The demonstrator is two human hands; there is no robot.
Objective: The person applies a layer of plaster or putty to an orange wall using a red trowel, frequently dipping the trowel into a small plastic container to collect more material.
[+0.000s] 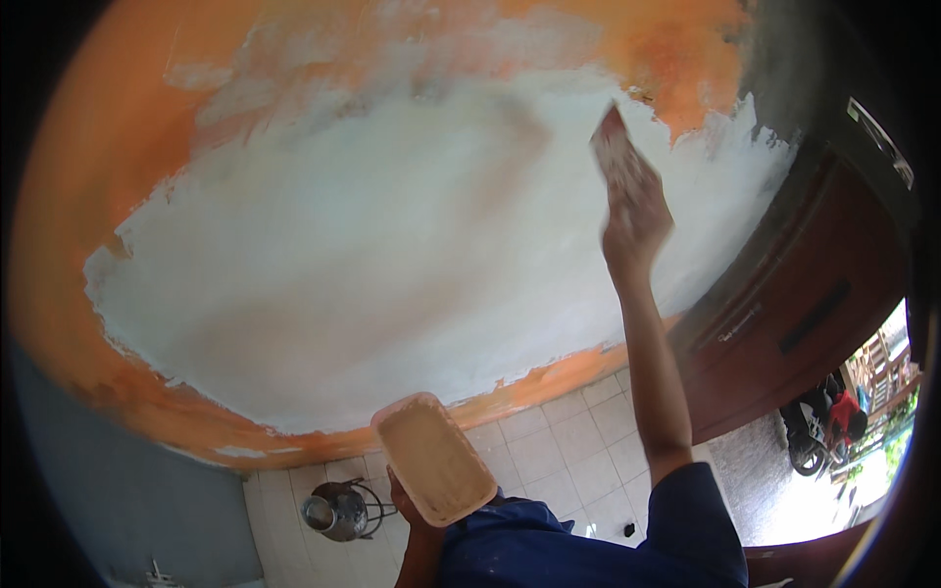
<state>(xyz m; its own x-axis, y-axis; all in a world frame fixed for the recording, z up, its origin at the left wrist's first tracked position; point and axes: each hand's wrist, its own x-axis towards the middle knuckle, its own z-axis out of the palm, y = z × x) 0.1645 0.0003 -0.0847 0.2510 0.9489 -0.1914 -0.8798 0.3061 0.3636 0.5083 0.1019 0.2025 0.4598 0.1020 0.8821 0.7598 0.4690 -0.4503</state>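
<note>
My right hand (637,220) grips a putty knife (613,132), blurred and smudged with pale material, raised against the white patch (372,216) on the orange wall (118,186), near the patch's upper right edge. Whether the blade touches the wall I cannot tell. My left hand (406,498) holds a peach rectangular tub (436,456) low at the centre, with beige paste inside. My forearms come up from the lower edge, beside my blue clothing.
A dark metal pot on a stand (338,512) sits on white floor tiles (559,441), bottom left. A grey-blue wall (118,461) borders the left. At right are a dark red door (814,304) and a parked motorbike (814,431) outside in bright light.
</note>
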